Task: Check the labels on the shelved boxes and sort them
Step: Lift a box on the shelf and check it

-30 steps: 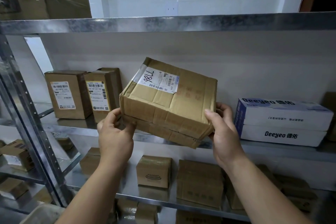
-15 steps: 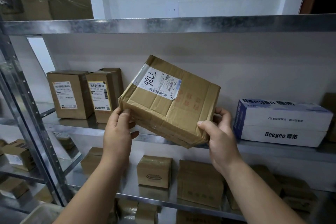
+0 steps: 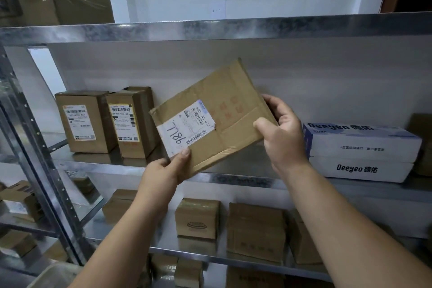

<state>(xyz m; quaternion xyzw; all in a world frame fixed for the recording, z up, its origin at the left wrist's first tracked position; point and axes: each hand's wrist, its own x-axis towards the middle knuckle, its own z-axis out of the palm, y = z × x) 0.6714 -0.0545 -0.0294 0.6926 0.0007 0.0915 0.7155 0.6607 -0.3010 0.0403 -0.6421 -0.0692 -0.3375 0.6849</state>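
The left hand (image 3: 164, 169) pinched the lower corner of a flat cardboard box (image 3: 233, 105), its thumb pressed on the edge of the white label (image 3: 185, 130), while the right hand (image 3: 281, 134) gripped the box's right edge with curled fingers. The box was held tilted in the air above the front edge of the middle shelf (image 3: 245, 180), its label, handwritten 7786, facing the camera. Toward the shelf's left end stood two upright labelled boxes (image 3: 98, 142) side by side, and toward its right end lay two stacked white Deeyeo boxes (image 3: 360, 154).
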